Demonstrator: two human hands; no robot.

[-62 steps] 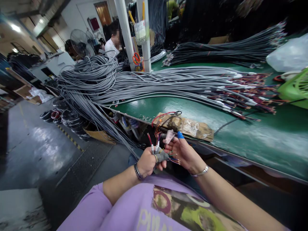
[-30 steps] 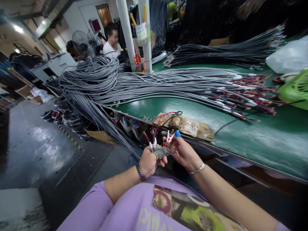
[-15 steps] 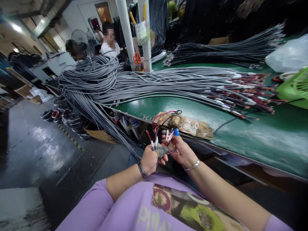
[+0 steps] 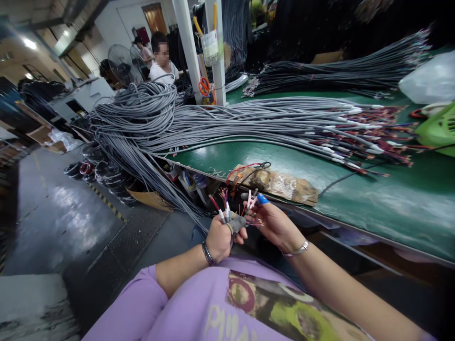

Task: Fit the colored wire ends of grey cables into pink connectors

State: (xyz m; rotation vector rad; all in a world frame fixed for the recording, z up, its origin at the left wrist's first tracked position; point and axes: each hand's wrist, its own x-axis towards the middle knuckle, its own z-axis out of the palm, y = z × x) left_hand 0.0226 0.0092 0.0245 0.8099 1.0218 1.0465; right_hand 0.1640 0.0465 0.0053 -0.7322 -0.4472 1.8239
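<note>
My left hand [image 4: 224,235] is closed around several grey cables [image 4: 226,215] just below my chest level. Their white-banded ends point up, with thin red, purple and other coloured wires [image 4: 223,195] fanning out. A grey cover wraps the thumb of that hand. To the right, my right hand [image 4: 273,220] has a blue cover on its thumb tip and pinches a pale pink clip [image 4: 251,201]. Some thin wires stretch between the two hands; whether the right fingers touch them I cannot tell.
A taped wooden board [image 4: 280,185] with red and black leads lies at the edge of the green table [image 4: 355,199]. Long grey cables [image 4: 249,121] spread behind it, beside a green basket [image 4: 439,130]. A person [image 4: 161,61] is at the back left.
My right hand has moved slightly right, away from the left hand, with the pink clip. The left hand has shifted a little left, still holding the cables.
</note>
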